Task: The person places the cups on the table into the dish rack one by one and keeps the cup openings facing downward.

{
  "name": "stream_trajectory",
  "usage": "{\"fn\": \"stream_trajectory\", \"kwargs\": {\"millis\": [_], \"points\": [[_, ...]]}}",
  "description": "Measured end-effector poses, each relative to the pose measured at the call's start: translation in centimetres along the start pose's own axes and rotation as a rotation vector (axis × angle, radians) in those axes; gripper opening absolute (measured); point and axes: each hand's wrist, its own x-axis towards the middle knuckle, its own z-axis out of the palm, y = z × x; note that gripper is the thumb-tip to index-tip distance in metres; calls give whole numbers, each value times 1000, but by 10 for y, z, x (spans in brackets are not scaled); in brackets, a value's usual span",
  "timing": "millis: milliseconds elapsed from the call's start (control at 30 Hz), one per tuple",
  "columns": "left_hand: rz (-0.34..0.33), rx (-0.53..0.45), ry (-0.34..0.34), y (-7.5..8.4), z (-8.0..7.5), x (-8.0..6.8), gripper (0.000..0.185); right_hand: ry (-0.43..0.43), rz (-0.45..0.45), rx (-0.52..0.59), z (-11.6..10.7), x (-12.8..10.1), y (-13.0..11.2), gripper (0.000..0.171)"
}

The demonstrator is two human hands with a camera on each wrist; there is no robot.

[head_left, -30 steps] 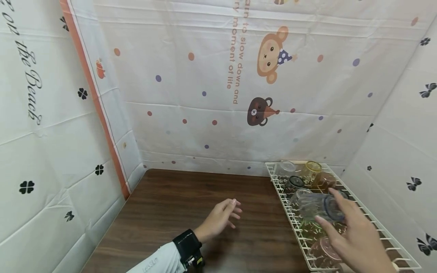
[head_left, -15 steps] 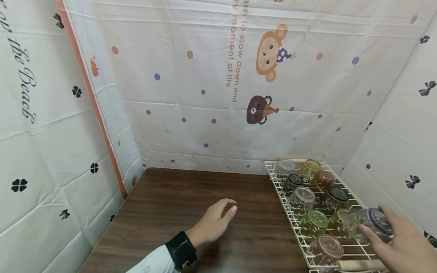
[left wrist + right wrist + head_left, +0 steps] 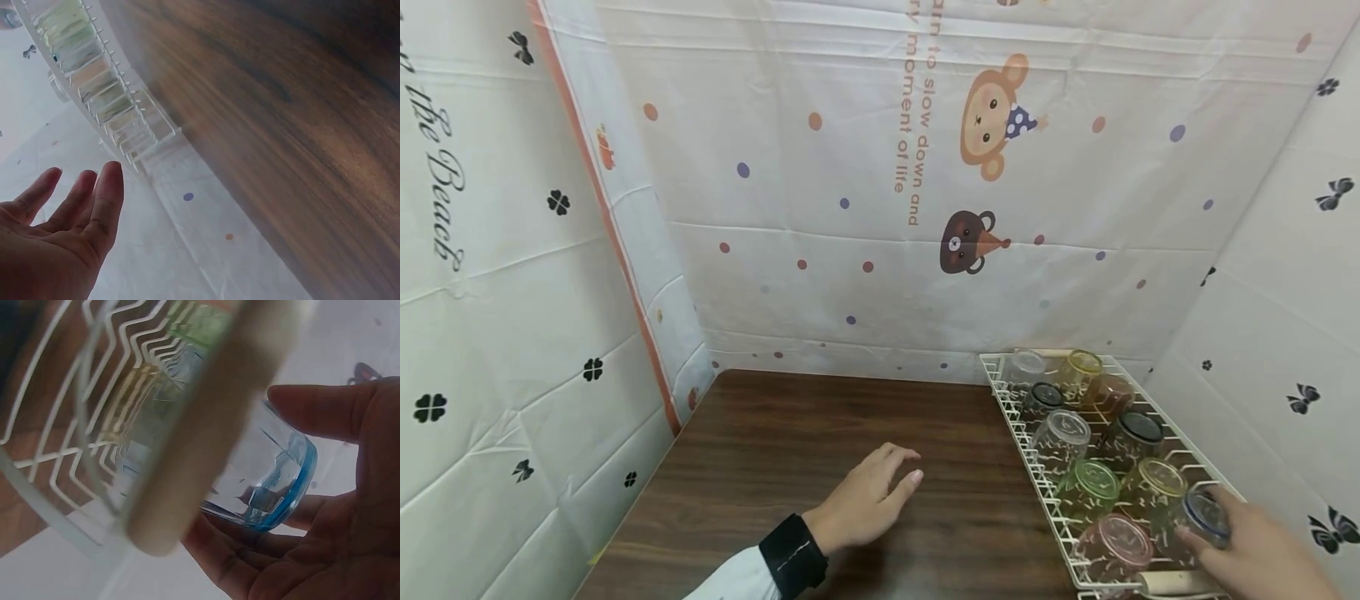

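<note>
My right hand (image 3: 1262,558) grips a clear glass with a blue base (image 3: 1202,517) at the near right corner of a white wire rack (image 3: 1000,392). In the right wrist view the fingers (image 3: 319,406) and thumb curl round the blue-based glass (image 3: 262,481), behind a blurred wooden handle (image 3: 206,437). Several upturned glasses stand in the rack: a pink one (image 3: 1116,546), a green one (image 3: 1090,487), a yellow one (image 3: 1153,487). My left hand (image 3: 868,500) hovers over the brown table (image 3: 760,467), fingers relaxed, holding nothing. In the left wrist view the left hand (image 3: 62,231) is empty.
Printed white cloth walls (image 3: 850,208) close in the table on the left, back and right. The rack's far end holds more glasses, clear (image 3: 1026,367), amber (image 3: 1086,371) and dark-based (image 3: 1138,433). A wooden handle (image 3: 1180,582) lies along the rack's near edge.
My right hand carried the blue-based glass from above the rack's middle to its near right corner and lowered it among the others. The left hand drifted slightly, staying empty.
</note>
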Motion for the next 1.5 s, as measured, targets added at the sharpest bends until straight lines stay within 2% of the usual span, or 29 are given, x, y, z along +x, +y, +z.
{"fn": "stream_trajectory", "kwargs": {"millis": [133,300,567,767,1033,1133,1333,1500], "points": [[0,23,0,-2,1,-1,60,-20,-1,10,8,3,7,97],[-13,40,11,-9,1,-2,58,-85,77,-13,13,8,7,103],[-27,48,22,-20,0,-5,59,-84,144,-9,18,9,0,102],[-32,72,13,-23,-1,-9,56,-77,122,13,22,9,-1,99],[-43,63,-29,-24,0,-12,66,-104,117,-24,23,17,3,103],[-58,48,-38,-26,0,-13,70,-87,92,-53,25,18,4,105],[-72,33,-28,-30,1,-20,69,-49,73,-49,27,16,-1,105],[-82,22,-13,-30,1,-26,65,-56,71,-7,26,13,-3,101]]}}
